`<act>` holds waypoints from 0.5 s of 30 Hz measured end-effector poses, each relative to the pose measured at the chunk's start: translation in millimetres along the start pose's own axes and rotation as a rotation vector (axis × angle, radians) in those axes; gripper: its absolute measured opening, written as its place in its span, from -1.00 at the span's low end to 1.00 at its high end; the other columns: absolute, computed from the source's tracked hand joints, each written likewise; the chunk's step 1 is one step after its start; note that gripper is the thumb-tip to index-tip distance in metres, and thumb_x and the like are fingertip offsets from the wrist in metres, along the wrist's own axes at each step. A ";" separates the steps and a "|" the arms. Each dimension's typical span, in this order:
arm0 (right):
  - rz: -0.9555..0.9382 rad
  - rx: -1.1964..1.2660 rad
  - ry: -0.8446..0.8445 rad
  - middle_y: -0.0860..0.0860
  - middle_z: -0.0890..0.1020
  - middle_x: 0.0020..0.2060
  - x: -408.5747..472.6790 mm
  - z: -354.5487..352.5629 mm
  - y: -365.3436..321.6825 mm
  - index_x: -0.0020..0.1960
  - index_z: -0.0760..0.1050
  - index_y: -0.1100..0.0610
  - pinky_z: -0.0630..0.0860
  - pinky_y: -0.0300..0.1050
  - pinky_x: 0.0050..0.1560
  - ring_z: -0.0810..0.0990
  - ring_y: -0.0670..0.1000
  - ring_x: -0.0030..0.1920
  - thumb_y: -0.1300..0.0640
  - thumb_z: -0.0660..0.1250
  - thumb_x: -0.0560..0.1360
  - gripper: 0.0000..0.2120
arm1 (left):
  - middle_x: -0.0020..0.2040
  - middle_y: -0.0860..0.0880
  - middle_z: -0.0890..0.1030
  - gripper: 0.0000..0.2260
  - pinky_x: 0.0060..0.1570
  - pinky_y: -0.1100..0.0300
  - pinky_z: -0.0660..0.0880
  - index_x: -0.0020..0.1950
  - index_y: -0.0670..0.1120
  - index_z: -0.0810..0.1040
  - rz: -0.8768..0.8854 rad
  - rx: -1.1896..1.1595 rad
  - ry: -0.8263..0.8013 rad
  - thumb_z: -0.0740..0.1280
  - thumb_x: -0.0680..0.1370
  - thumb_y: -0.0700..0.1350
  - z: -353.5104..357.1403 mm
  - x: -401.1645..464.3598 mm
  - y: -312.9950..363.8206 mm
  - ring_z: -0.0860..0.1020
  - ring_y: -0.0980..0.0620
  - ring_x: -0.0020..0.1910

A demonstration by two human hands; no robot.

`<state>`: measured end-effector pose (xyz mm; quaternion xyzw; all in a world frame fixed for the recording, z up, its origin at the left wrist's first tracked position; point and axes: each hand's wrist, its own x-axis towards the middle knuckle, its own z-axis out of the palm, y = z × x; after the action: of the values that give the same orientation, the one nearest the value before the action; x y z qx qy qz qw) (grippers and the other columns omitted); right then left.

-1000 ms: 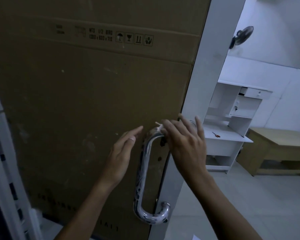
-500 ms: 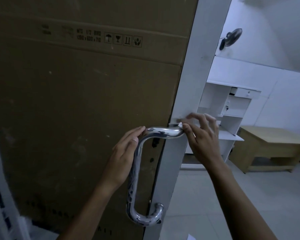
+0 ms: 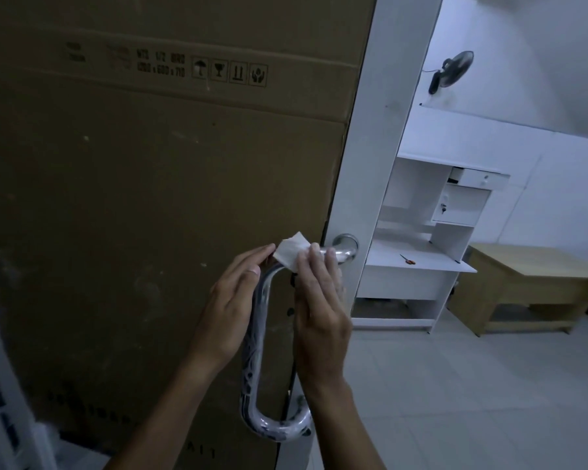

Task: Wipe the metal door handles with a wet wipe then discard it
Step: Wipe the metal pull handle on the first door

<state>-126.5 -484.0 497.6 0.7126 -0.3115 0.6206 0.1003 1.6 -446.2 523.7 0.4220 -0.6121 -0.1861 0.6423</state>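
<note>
Right hand (image 3: 319,307): fingers curled over the top bend of the handle (image 3: 252,347), pressing the wipe (image 3: 291,250) onto the metal.
Wipe: a small white folded square, on the upper curve of the handle, one corner sticking up free above the fingers.
Left hand (image 3: 233,307): fingers straight and together, fingertips touching the handle's upper bend just beside the wipe; it holds nothing.
Handle: a shiny U-shaped bar, upright on the white door (image 3: 381,130), its top mount just right of the right hand, its bottom bend below both wrists.
Cardboard (image 3: 150,198): a big brown sheet covering the door's face behind the handle, with printed handling symbols near its top.
Beyond the door: a white desk (image 3: 421,266), a low wooden table (image 3: 530,276), a wall fan (image 3: 454,72).
</note>
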 end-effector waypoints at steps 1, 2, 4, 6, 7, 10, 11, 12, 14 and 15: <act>-0.017 -0.047 -0.002 0.05 0.38 0.44 0.1 1.4 2.2 0.43 0.37 0.14 0.28 0.10 0.45 0.23 0.04 0.52 0.04 0.05 0.68 -0.62 | 0.28 0.34 0.48 -0.67 0.26 0.48 0.29 0.32 0.20 0.45 0.001 0.004 -0.003 0.04 0.62 -0.01 -0.1 -0.1 0.1 0.39 0.32 0.33; 0.005 -0.067 0.005 0.04 0.34 0.47 1.1 2.1 4.2 0.47 0.31 0.13 0.26 0.10 0.46 0.19 0.03 0.53 0.02 0.01 0.69 -0.60 | 0.28 0.35 0.47 -0.67 0.26 0.48 0.29 0.32 0.21 0.45 0.001 0.011 -0.003 0.04 0.63 -0.01 -0.4 0.0 0.2 0.39 0.33 0.33; 0.135 -0.041 0.020 -0.03 0.21 0.52 6.6 2.1 6.5 0.53 0.15 0.06 0.19 0.02 0.49 0.10 -0.04 0.55 -0.03 -0.04 0.69 -0.56 | 0.27 0.37 0.47 -0.67 0.27 0.48 0.28 0.31 0.22 0.45 -0.001 0.026 0.005 0.04 0.62 -0.01 -0.7 0.1 0.2 0.39 0.33 0.33; 0.318 0.033 0.001 -0.13 0.08 0.55 16.3 0.4 8.7 0.56 0.01 -0.01 0.08 -0.12 0.52 0.00 -0.15 0.55 -0.15 -0.11 0.66 -0.49 | 0.27 0.37 0.47 -0.66 0.27 0.47 0.28 0.30 0.22 0.45 -0.008 0.028 0.014 0.04 0.62 -0.01 0.2 0.5 -0.5 0.39 0.33 0.33; 0.406 0.079 -0.008 -0.15 0.04 0.55 21.1 0.1 9.1 0.57 -0.02 -0.03 0.03 -0.19 0.52 -0.03 -0.20 0.54 -0.20 -0.13 0.64 -0.46 | 0.27 0.36 0.48 -0.66 0.27 0.47 0.29 0.30 0.21 0.46 -0.012 0.031 0.018 0.04 0.62 0.00 0.7 0.7 -1.0 0.39 0.33 0.33; 0.642 0.274 0.011 -0.18 0.03 0.56 29.4 -1.7 -0.3 0.58 -0.05 -0.07 -0.05 -0.51 0.38 -0.06 -0.36 0.48 -0.29 -0.13 0.59 -0.38 | 0.27 0.34 0.48 -0.66 0.28 0.46 0.28 0.31 0.19 0.47 -0.011 0.034 0.032 0.04 0.61 0.00 2.7 0.9 -1.9 0.39 0.32 0.33; 0.718 0.351 0.025 -0.21 0.04 0.55 30.7 -3.0 -6.2 0.58 -0.05 -0.09 -0.04 -0.61 0.29 -0.04 -0.40 0.45 -0.29 -0.11 0.59 -0.38 | 0.27 0.33 0.48 -0.66 0.28 0.46 0.28 0.31 0.18 0.47 -0.006 0.032 0.039 0.04 0.61 0.00 3.5 1.0 -2.2 0.40 0.31 0.33; 0.800 0.432 0.042 -0.23 0.05 0.54 32.0 -3.5 -12.0 0.58 -0.06 -0.12 0.00 -0.64 0.22 -0.01 -0.40 0.43 -0.27 -0.09 0.59 -0.40 | 0.27 0.32 0.49 -0.66 0.27 0.47 0.28 0.31 0.17 0.48 -0.002 0.029 0.047 0.05 0.61 -0.01 3.5 1.1 -2.4 0.40 0.31 0.32; 0.983 0.606 0.069 -0.24 0.09 0.53 37.0 -7.4 -25.9 0.57 -0.07 -0.20 0.10 -0.52 0.16 0.10 -0.36 0.37 -0.23 -0.03 0.63 -0.46 | 0.27 0.31 0.50 -0.65 0.24 0.49 0.27 0.31 0.15 0.49 -0.003 0.024 0.054 0.05 0.61 0.00 2.9 1.4 -2.5 0.40 0.31 0.32; 1.067 0.717 0.098 -0.21 0.13 0.53 41.4 -10.0 -32.0 0.57 -0.06 -0.21 0.14 -0.43 0.17 0.17 -0.31 0.33 -0.18 0.00 0.65 -0.48 | 0.27 0.31 0.50 -0.65 0.24 0.50 0.27 0.32 0.14 0.49 -0.005 0.023 0.051 0.05 0.61 0.00 2.6 1.7 -2.5 0.40 0.31 0.32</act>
<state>-115.1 -466.8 546.7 0.4199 -0.3914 0.6824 -0.4525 0.1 -449.8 522.6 0.4356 -0.5964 -0.1701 0.6524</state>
